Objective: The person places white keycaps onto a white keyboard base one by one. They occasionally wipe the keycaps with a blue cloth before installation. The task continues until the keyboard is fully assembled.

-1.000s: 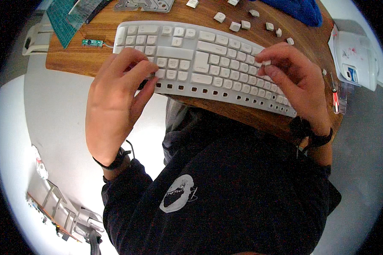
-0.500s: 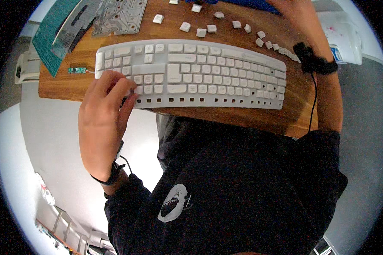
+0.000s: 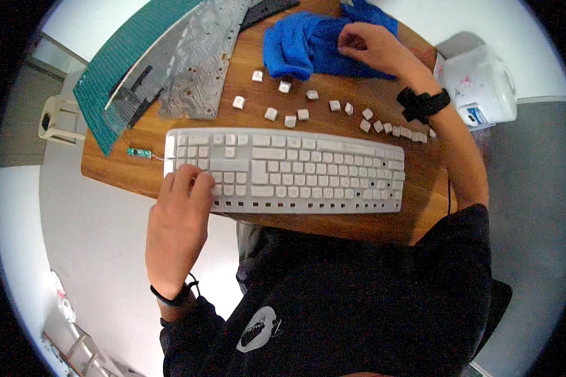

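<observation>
A white keyboard (image 3: 229, 164) lies on the wooden table with its space bar on the far side and its number pad at the left end. Open square holes run along its near edge, and a few more show at the right end. My left hand (image 3: 179, 226) rests over the number pad, fingers bent down onto the keys; what the tips grip is hidden. Beyond the keyboard, my right hand (image 3: 380, 50) is over a blue cloth (image 3: 289, 47), its fingers curled together. Anything inside them is too small to tell. Loose white keycaps (image 3: 270, 114) are scattered between keyboard and cloth.
At the far left lie a green cutting mat (image 3: 97, 103), a clear plastic sheet with printed traces (image 3: 198, 75) and a dark strip (image 3: 267, 12). A small green circuit board (image 3: 139, 152) sits beside the keyboard's left end. A white container (image 3: 481, 81) stands at the far right.
The view has shifted, so keyboard and keycaps appear lower and more of the blue cloth shows. My right hand, partly cut off before, is now fully seen. My left hand stays over the number pad.
</observation>
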{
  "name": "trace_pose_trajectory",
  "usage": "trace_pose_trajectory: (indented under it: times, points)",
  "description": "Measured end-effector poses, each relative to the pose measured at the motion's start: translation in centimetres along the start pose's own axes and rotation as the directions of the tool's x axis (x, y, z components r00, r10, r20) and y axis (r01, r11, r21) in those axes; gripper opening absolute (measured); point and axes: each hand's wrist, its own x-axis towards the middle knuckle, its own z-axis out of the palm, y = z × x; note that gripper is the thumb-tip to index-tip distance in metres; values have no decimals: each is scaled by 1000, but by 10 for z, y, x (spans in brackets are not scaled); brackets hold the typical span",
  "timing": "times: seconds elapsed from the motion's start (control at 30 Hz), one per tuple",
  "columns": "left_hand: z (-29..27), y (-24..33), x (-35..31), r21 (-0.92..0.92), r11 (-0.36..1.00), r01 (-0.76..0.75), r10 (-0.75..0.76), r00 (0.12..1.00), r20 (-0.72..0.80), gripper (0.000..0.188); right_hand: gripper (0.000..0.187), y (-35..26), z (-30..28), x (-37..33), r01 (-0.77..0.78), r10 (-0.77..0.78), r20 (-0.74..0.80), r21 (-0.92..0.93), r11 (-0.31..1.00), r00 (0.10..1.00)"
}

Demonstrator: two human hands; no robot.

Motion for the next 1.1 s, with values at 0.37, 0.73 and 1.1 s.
trace_pose_trajectory:
  times: [0.37, 0.73, 1.1]
  points:
    - [5, -5, -1, -67, 995, -71, 66, 995, -70, 17, 13, -47, -22, -14, 10, 23, 184, -177, 984, 983]
    - [6, -14, -5, -192, 979, -66, 49, 994, -93, 29, 23, -19, -9, -54, 9, 10, 115, -161, 987, 993]
    - [6, -26, -16, -305, 952, -29, -21, 987, -158, 34, 29, -156, -25, -107, -357, 342, 124, 126, 926, 931]
